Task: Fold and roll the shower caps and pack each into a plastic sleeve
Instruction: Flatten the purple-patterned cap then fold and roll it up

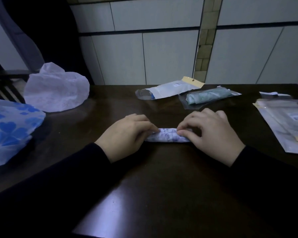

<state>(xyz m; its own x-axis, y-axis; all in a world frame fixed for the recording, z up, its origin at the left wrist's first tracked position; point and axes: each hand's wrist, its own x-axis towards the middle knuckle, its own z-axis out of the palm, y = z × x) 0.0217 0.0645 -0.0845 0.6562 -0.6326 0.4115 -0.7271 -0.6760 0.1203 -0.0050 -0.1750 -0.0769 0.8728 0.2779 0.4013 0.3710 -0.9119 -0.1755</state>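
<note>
A white shower cap with a purple print [168,136] lies rolled into a tight tube at the middle of the dark wooden table [162,177]. My left hand [127,133] grips its left end with curled fingers. My right hand [212,133] pinches its right end, thumb in front and fingertips on top. Behind them lie a white-backed plastic sleeve with a yellow header [170,89] and a clear sleeve holding a rolled green cap [209,97].
A loose pink-white shower cap [57,90] sits at the back left. A cap with blue hearts [9,129] lies at the left edge. A stack of plastic sleeves [286,122] lies at the right. A tiled wall stands behind the table.
</note>
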